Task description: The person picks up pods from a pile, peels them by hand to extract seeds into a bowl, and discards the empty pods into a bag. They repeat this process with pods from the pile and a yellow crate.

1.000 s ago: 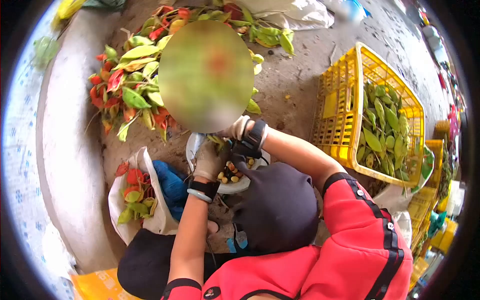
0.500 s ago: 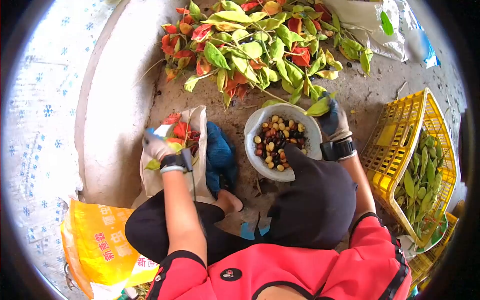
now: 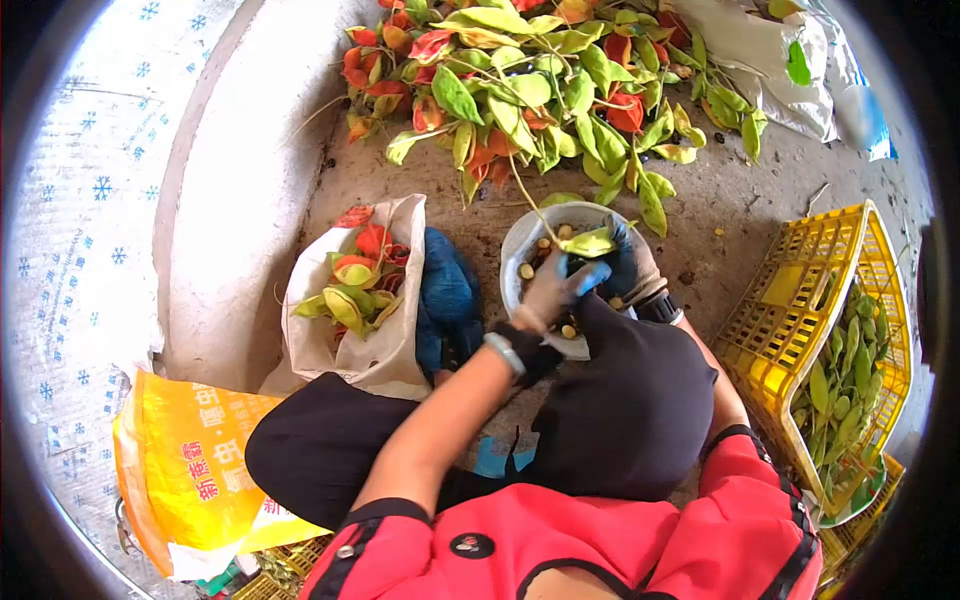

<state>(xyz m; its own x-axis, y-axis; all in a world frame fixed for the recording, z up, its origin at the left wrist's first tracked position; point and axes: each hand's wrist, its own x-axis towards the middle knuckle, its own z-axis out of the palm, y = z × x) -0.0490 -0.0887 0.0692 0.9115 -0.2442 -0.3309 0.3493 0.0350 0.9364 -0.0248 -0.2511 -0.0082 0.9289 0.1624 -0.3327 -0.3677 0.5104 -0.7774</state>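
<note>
Over a round white bowl [image 3: 512, 262] holding brown, tan and dark seeds, my gloved left hand [image 3: 556, 286] is closed, its fingertips by a green pod [image 3: 590, 243] on a long stem. My gloved right hand [image 3: 628, 262] is closed round the other side of that pod, at the bowl's right rim. Both gloves have dark blue fingertips. To the left, an open white sack [image 3: 400, 330] contains red and green husks. A large pile of green and red pods [image 3: 530, 90] lies on the ground beyond the bowl.
Yellow crate [image 3: 790, 310] of green pods tilts at the right. A blue cloth [image 3: 447, 295] lies beside the white sack. An orange and yellow bag [image 3: 190, 460] sits at lower left. White sacking [image 3: 770, 60] lies at upper right; a pale ledge [image 3: 240, 200] runs along the left.
My left hand has moved right from the white sack to the bowl. My right hand has come lower and left with the pod, over the bowl. The view has shifted slightly.
</note>
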